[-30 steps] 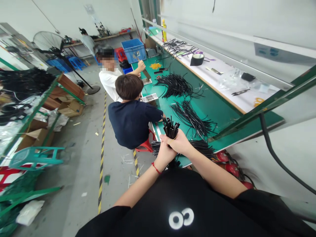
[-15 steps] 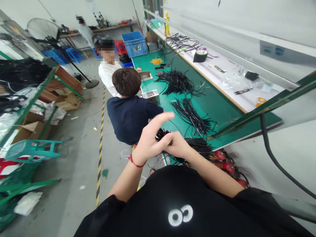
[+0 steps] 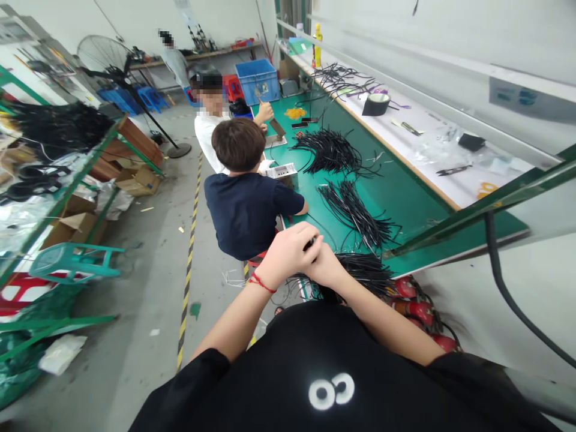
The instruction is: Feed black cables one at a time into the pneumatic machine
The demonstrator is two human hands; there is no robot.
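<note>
Indoors, Green Workbench [image 3: 405,186] Bears Three Heaps of Black Strands

The workbench stretches away from you on the right, a white shelf [image 3: 432,144] running along its wall side. At its left edge, near you, sits a co-worker in dark blue [image 3: 249,210]; just beyond, a co-worker in white [image 3: 207,141] has one hand raised at the bench. A blue crate [image 3: 256,81] stands near the far end. On the green surface lie the black strands: a fanned far heap [image 3: 330,150], a slanting middle heap [image 3: 357,213] and a near heap [image 3: 366,273], the last just past your right forearm.

Your left hand [image 3: 288,255] and right hand [image 3: 328,267] meet in front of your chest, above the workbench's near left corner. Both are closed, fingers curled, with the left laid over the right's fingers around a dark bundle [image 3: 309,243]. Only a sliver of it shows between your fingers; how firmly you grip it, and how the rest of it lies, you cannot tell from this angle. On the shelf, well apart from your hands, are a roll of black tape [image 3: 375,105] and a pair of pliers [image 3: 453,170]. A thin red bracelet [image 3: 263,283] circles your left wrist.
</note>
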